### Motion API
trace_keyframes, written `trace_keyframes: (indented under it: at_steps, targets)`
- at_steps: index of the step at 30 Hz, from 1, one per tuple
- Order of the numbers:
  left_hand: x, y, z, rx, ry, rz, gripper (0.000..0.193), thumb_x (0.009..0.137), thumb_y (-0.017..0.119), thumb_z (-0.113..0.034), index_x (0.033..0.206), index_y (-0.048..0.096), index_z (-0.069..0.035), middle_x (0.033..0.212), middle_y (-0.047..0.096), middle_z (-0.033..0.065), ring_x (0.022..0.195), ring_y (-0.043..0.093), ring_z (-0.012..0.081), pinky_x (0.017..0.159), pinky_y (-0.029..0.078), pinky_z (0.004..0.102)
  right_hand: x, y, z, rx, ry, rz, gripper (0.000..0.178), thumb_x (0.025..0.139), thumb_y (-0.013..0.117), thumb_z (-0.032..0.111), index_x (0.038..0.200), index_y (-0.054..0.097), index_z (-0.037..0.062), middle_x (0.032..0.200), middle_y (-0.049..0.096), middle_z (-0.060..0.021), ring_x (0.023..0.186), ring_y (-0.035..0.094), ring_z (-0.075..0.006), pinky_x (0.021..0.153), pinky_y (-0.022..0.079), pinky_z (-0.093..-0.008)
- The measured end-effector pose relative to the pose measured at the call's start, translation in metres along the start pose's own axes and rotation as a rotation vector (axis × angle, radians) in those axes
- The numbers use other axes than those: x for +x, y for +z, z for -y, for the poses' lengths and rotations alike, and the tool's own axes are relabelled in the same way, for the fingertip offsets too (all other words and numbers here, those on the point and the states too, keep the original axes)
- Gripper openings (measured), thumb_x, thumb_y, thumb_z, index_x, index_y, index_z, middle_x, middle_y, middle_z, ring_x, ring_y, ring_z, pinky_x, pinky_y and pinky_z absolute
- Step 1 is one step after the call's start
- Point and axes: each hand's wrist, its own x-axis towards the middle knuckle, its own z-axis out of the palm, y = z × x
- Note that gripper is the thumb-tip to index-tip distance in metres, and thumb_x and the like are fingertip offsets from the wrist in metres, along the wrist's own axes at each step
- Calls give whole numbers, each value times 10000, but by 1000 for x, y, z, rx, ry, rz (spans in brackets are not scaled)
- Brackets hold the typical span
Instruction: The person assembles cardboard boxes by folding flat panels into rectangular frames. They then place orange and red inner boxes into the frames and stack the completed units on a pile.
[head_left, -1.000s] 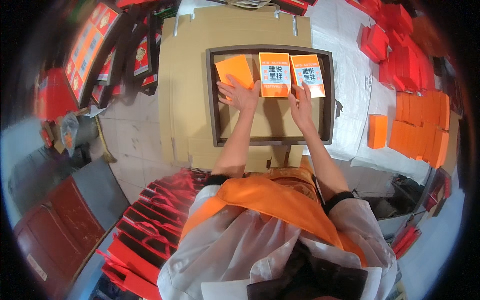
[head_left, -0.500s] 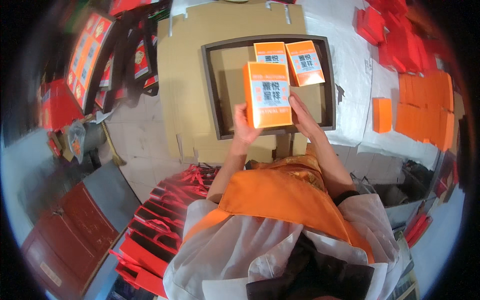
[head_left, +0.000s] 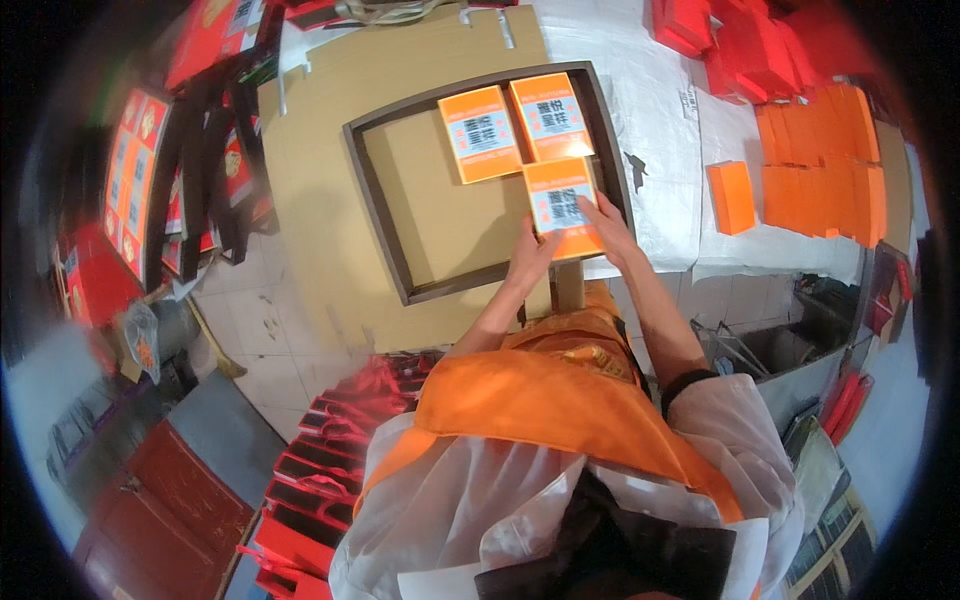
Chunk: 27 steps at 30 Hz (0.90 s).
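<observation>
An orange box (head_left: 562, 205) with a pale blue printed panel is between my two hands, in the near right corner of a dark-rimmed shallow tray (head_left: 381, 216). My left hand (head_left: 533, 256) grips its lower left side. My right hand (head_left: 609, 229) is on its right side, the fingers reaching over the top face. Two matching boxes stand farther back in the tray: one box (head_left: 481, 136) toward the middle, another box (head_left: 552, 117) in the far right corner. The held box nearly meets both. Its underside is hidden.
Under the tray lies a brown cardboard sheet (head_left: 310, 200). To the right are a single orange box (head_left: 731, 198), rows of orange boxes (head_left: 822, 200) and red boxes (head_left: 745, 55). Patterned trays (head_left: 135, 185) lean at left; red bags (head_left: 330, 450) line up near my left side.
My hands have lowered the held box from above the tray into its near right corner. The whole view has shifted, so the tray appears farther left and turned.
</observation>
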Motion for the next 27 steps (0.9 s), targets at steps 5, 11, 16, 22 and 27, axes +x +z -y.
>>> trace_keyframes:
  at_steps: [5,11,16,22,27]
  targets:
    - [26,1,19,-68,127,-148,433,808,568,-48,1195,390,27,1064,563,129,958,551,190,842,431,301,34,4,-30,-248,-197,-90,456,876,530,229,1267,397,35,1163,517,-147,1060,498,-206,898,393,-328]
    - [18,-2,17,46,18,-181,429,849,574,-144,1221,451,30,1041,593,97,945,549,155,826,431,286,6,-77,5,-910,-830,-410,461,808,609,155,1230,452,58,1314,394,-157,1214,377,-314,1000,308,-377]
    - [22,2,36,193,85,-197,419,861,559,-168,1240,462,-18,980,582,82,840,540,131,747,447,277,17,-253,36,-1401,-662,-820,790,692,695,437,1313,344,98,1275,388,-224,1223,321,-388,952,296,-517]
    - [13,-2,24,198,75,-276,426,884,521,-204,1244,444,10,1011,566,90,910,533,150,771,448,290,11,-304,66,-1408,339,-695,907,737,633,488,1400,138,114,1339,319,-187,1242,317,-320,955,309,-505]
    - [8,11,9,169,176,-383,426,879,539,-213,1238,447,-3,1085,531,91,1011,503,166,817,433,294,0,-323,62,116,-80,-6,637,894,470,408,1372,232,62,1236,477,-111,1089,517,-208,875,458,-301]
